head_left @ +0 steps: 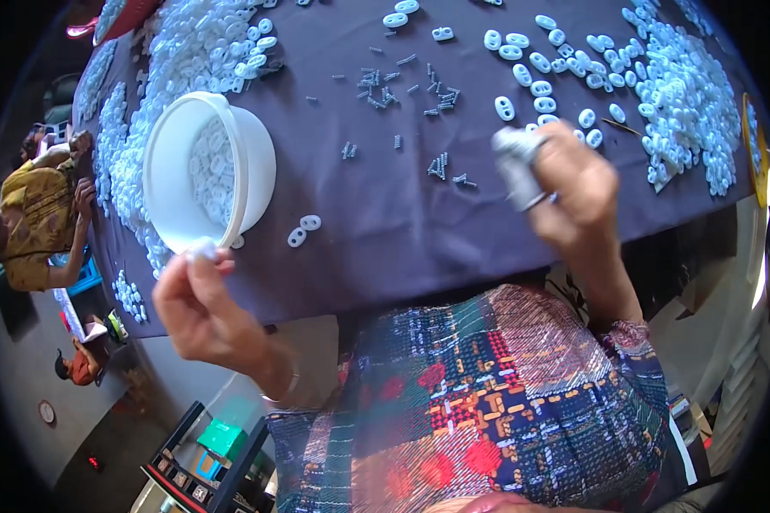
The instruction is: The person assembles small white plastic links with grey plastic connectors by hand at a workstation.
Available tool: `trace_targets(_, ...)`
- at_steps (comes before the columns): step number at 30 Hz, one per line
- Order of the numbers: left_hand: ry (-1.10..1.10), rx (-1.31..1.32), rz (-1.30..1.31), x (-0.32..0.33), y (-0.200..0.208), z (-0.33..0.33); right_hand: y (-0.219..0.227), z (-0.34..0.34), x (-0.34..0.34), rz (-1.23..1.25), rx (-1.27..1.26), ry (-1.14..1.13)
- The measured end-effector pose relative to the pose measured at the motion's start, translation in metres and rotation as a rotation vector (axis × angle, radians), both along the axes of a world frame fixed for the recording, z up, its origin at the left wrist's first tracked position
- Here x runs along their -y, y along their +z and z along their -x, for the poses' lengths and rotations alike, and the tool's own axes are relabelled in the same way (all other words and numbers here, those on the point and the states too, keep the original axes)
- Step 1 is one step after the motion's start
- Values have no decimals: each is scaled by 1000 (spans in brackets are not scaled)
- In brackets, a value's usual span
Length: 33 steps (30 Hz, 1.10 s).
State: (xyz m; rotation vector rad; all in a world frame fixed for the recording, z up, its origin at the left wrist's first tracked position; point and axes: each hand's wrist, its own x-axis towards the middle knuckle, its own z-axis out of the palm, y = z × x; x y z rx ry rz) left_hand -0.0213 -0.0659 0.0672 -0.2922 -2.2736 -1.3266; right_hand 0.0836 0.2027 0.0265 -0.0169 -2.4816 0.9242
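Observation:
Just below the rim of a white plastic tub [258,162], my left hand [210,312] is closed in a pinch on a small white plastic piece [204,248]. The tub leans with its mouth toward the left, and many white plastic pieces lie inside. My right hand [577,184] is curled above the right side of the table, blurred, with greyish-white wrapping [518,162] around its fingers. Whatever those fingers hold is hidden. Small metal springs [439,165] lie scattered between the hands. Two oval two-holed white pieces [304,231] rest beside the tub.
A dark cloth covers the table [351,248]. Heaps of white pieces stand at the left [188,51] and right [684,103], with loose oval pieces [541,88] near the right heap. A yellow-rimmed tray [755,154] sits at the right edge. A person in yellow [38,205] works at the far left.

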Motion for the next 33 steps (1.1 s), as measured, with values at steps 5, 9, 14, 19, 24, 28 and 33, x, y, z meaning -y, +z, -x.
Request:
trace_targets(5, -13, 34, 330, 26, -6, 49, 4, -19, -35, 5, 98, -210)
trace_targets(9, -2, 18, 520, 21, -7, 55, -1, -15, -44, -103, 91, -271)
trace_targets(14, -40, -294, 478, 7, 2, 22, 4, -8, -60, -152, 82, -292)
trace_targets(19, -441, -110, 293, -35, -27, -20, 4, 7, -74, -243, 114, -241)
trace_targets(24, -656, 113, 173, -53, -40, -37, 6, 9, -67, 150, 124, -107)
trace_targets(28, -797, 459, 30, -65, -33, -37, 11, 3, -34, 682, 157, -57)
trace_targets(33, -881, 893, -321, -88, -27, -37, 22, -6, -7, 1041, 342, 45)
